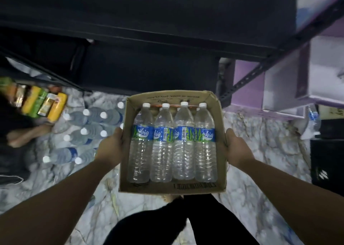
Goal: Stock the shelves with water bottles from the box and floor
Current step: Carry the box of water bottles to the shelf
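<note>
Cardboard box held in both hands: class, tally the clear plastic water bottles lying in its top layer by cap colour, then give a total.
White-capped clear plastic water bottles in the brown cardboard box: 4
Other cap colours: 0
Total: 4

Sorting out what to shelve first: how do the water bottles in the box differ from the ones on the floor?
The boxed bottles stand in a tidy row inside the cardboard box, carried by the left hand and right hand. The floor bottles sit loose on the marble floor, less orderly. Both have white caps and blue labels.

Left hand (109,147), right hand (237,147) grip box (186,187) sides; four bottles (174,144) inside.
</note>
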`<state>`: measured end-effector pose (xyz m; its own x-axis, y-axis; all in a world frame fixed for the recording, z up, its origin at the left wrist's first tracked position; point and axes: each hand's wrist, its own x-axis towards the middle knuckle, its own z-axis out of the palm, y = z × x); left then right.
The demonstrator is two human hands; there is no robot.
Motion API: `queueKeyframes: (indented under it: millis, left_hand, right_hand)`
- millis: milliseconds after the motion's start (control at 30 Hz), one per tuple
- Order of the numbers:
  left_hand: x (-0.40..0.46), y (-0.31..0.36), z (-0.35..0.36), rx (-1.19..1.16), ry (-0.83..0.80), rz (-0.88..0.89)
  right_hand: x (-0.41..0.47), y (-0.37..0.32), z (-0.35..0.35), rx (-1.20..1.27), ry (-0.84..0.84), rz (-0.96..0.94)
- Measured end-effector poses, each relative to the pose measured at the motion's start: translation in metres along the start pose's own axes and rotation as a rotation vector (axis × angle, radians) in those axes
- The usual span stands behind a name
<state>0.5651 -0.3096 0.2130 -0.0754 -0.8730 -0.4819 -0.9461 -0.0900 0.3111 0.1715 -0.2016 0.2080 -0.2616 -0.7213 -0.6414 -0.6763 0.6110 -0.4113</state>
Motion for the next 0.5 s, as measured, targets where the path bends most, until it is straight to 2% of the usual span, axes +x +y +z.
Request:
queueKeyframes:
  millis: [200,500]
  left_hand:
    - [0.052,-0.031,0.008,0.007,-0.029,0.047]
    - [0.123,-0.052,0.046,0.026,-0.118,0.230]
  right_hand:
    - [0.037,-0.019,0.038,-0.052,0.048,0.061]
    - [0.075,-0.011,0.085,-0.041,0.120,0.162]
